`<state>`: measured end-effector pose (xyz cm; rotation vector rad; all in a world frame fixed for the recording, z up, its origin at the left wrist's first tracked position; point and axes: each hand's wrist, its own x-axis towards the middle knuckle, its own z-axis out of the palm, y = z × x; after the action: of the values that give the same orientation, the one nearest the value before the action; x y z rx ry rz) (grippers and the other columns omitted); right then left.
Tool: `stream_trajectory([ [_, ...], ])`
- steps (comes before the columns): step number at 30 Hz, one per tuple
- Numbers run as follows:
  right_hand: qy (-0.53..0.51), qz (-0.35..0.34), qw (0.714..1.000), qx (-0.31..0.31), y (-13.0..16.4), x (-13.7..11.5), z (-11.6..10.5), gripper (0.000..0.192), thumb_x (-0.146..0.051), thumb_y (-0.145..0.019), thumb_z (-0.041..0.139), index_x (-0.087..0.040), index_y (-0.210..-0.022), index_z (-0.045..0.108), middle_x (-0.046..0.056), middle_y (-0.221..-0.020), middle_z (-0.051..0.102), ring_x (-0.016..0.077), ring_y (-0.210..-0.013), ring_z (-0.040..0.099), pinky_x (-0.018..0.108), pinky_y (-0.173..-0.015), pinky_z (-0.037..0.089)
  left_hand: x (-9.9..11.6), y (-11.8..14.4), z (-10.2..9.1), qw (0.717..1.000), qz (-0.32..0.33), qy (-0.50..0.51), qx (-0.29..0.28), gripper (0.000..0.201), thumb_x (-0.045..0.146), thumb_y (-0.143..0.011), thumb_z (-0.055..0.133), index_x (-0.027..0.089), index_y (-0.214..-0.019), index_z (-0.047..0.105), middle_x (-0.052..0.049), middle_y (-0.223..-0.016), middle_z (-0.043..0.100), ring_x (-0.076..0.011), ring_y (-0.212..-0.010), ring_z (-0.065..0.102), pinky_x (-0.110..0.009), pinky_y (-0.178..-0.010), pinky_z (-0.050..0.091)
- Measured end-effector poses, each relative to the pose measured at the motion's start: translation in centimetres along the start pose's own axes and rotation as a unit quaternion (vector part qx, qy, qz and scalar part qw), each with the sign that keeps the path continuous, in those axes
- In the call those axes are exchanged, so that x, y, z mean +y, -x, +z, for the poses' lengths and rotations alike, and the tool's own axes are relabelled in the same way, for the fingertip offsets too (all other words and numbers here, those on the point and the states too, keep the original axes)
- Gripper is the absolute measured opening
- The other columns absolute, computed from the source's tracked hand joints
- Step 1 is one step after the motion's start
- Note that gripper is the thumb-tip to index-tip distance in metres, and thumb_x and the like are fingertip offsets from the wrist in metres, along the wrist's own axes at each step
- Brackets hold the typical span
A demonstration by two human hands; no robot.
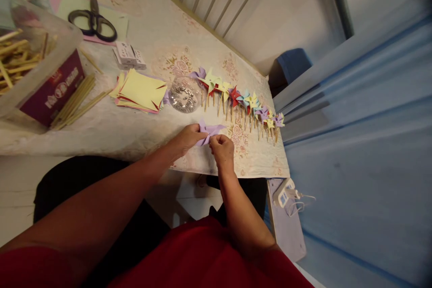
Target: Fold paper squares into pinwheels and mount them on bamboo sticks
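A purple paper pinwheel (211, 129) with folded blades is held just above the table's front part. My left hand (189, 137) grips it from the left, thumb across the paper. Fingers pinched, my right hand (222, 146) closes on its lower right side near the middle; any small part between those fingertips is hidden. Beyond my hands sits a clear round dish (184, 94) of small shiny metal pieces. Left of the dish lies a stack of cut yellow paper squares (143, 90), with other colours beneath.
Finished pinwheels on sticks (234, 96) lie in a row to the right. On the left stand a plastic bin (64, 36) of sticks, loose sticks (76, 101), black-handled scissors (94, 24) on paper and small white boxes (126, 55). A power strip (284, 192) rests beyond the table's right edge.
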<state>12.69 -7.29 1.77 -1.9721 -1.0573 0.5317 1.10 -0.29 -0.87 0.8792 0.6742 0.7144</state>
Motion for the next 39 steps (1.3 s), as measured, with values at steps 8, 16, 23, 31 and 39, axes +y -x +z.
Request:
stream_trajectory([
  [8,0.000,-0.004,1.000,-0.001,-0.29,0.68,0.20,0.022,-0.037,-0.075,0.059,-0.021,-0.061,0.057,-0.003,-0.055,0.053,0.0135,-0.059,0.048,0.024,-0.059,0.039,-0.03,-0.05,0.09,1.000,0.000,-0.007,0.005,0.023,0.022,-0.063,0.066,0.012,-0.083,0.069,-0.001,-0.073,0.068,-0.0138,-0.065,0.057,-0.026,-0.065,0.041],
  [16,0.008,-0.008,1.000,0.000,-0.38,0.80,0.18,0.025,-0.040,-0.075,0.059,-0.021,-0.060,0.056,-0.003,-0.054,0.053,0.0138,-0.059,0.048,0.024,-0.059,0.038,0.08,0.05,0.13,1.000,0.003,-0.003,-0.002,0.021,0.021,-0.063,0.066,0.012,-0.082,0.070,0.000,-0.071,0.068,-0.0130,-0.063,0.056,-0.025,-0.064,0.041],
  [23,0.009,-0.010,1.000,0.004,-0.33,0.61,0.15,0.024,-0.039,-0.074,0.060,-0.021,-0.059,0.056,-0.003,-0.055,0.053,0.0135,-0.058,0.047,0.025,-0.058,0.037,0.10,0.04,0.17,1.000,0.001,-0.003,0.002,0.023,0.022,-0.061,0.067,0.012,-0.081,0.070,0.000,-0.071,0.068,-0.0126,-0.063,0.055,-0.025,-0.064,0.040],
  [31,0.001,-0.011,1.000,0.001,-0.23,0.34,0.00,0.024,-0.038,-0.073,0.062,-0.021,-0.058,0.056,-0.004,-0.054,0.053,0.0130,-0.057,0.046,0.025,-0.058,0.038,0.06,0.14,0.14,0.999,0.004,-0.032,0.006,0.022,0.023,-0.062,0.066,0.014,-0.081,0.069,0.000,-0.073,0.068,-0.0138,-0.065,0.056,-0.026,-0.066,0.042],
  [39,0.010,-0.008,1.000,0.001,-0.57,0.67,0.08,0.024,-0.038,-0.074,0.062,-0.021,-0.059,0.055,-0.004,-0.055,0.053,0.0128,-0.056,0.046,0.025,-0.058,0.039,0.46,0.31,0.29,1.000,-0.002,-0.021,-0.004,0.021,0.022,-0.063,0.067,0.014,-0.081,0.069,0.000,-0.073,0.067,-0.0141,-0.066,0.056,-0.026,-0.067,0.041],
])
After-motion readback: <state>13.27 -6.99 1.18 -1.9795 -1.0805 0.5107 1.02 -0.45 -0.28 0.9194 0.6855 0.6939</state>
